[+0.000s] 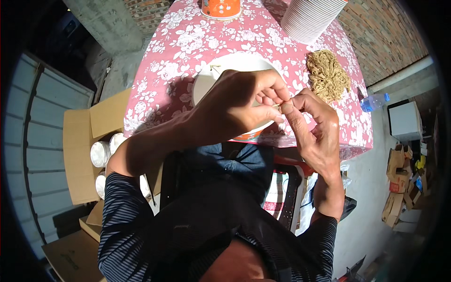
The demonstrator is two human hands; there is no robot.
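Observation:
My left hand [242, 103] and my right hand [317, 129] meet fingertip to fingertip above the table. Both are closed in a pinch; whatever lies between the fingertips is too small to make out. Beneath my left hand stands a round white paper tub [251, 62] with an orange outer side, largely covered by that hand and forearm. A short thin tan strand [215, 68] shows at its far side. Just beyond my right hand, a loose heap of tan cord [328, 75] lies on the table.
A pink flowered cloth [164, 70] covers the table. At the far side stand an orange tub [221, 8] and a tall stack of nested tubs [312, 21]. A plastic bottle [375, 102] is past the right edge. An open carton [77, 155] with white round containers sits at the left.

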